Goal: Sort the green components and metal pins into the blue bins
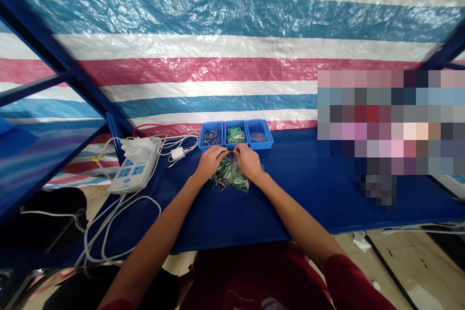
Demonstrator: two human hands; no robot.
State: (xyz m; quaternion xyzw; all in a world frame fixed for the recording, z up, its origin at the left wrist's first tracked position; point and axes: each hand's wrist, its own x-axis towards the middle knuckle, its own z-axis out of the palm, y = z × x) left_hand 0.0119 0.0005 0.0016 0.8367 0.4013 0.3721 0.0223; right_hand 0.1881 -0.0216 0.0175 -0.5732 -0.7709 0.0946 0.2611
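Observation:
My left hand [210,162] and my right hand [249,162] rest close together on a blue table [301,193], over a small heap of green parts and thin metal pins [230,178]. Both hands have their fingers curled and pressed toward each other above the heap; what they pinch is too small to make out. Just beyond the hands stand three small blue bins in a row: the left bin [210,135] holds metal pins, the middle bin [236,134] holds green parts, the right bin [259,136] holds a few dark bits.
A white power strip [132,172] with plugs and white cables [119,213] lies at the table's left. A striped tarpaulin [232,48] hangs behind. A blue frame post [54,53] slants at the left. A blurred patch covers the right.

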